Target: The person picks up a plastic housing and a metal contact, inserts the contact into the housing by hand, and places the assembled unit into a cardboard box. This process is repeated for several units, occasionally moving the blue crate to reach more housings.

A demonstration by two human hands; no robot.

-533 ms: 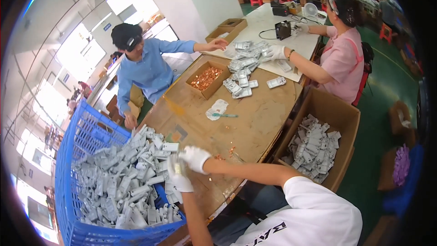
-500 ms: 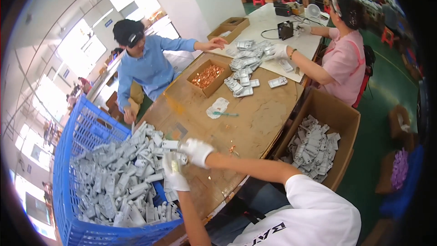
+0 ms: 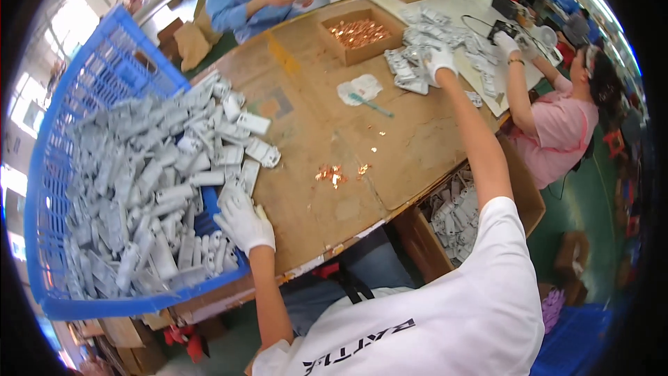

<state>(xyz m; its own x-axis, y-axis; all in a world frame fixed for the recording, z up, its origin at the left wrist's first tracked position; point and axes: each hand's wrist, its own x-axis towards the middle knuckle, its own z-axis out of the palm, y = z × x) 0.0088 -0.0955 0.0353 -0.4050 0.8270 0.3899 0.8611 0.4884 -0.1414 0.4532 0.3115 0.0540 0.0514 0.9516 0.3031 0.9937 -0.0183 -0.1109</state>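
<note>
My left hand (image 3: 245,221), in a white glove, lies palm down at the basket's right edge. Its fingers are stretched out and spread over light-grey plastic casings (image 3: 259,152) that spill onto the table. My right hand (image 3: 440,63), also gloved, reaches far across the table to a pile of grey casings (image 3: 426,28). It touches the near side of that pile; its fingers are smeared and partly hidden, so a grip cannot be made out. The blue plastic basket (image 3: 115,306) at the left is heaped with similar casings.
An open carton (image 3: 327,40) of copper-coloured pieces stands on the brown table (image 3: 306,125). Loose copper bits (image 3: 332,175) and a teal pen-like tool (image 3: 371,104) lie nearer. A cardboard box (image 3: 421,237) of casings is below right. Co-workers sit opposite and at right.
My right hand has left the basket's edge and gone across to the far pile. My left hand stays beside the basket. The view has shifted; the co-worker in blue now has both hands together.
</note>
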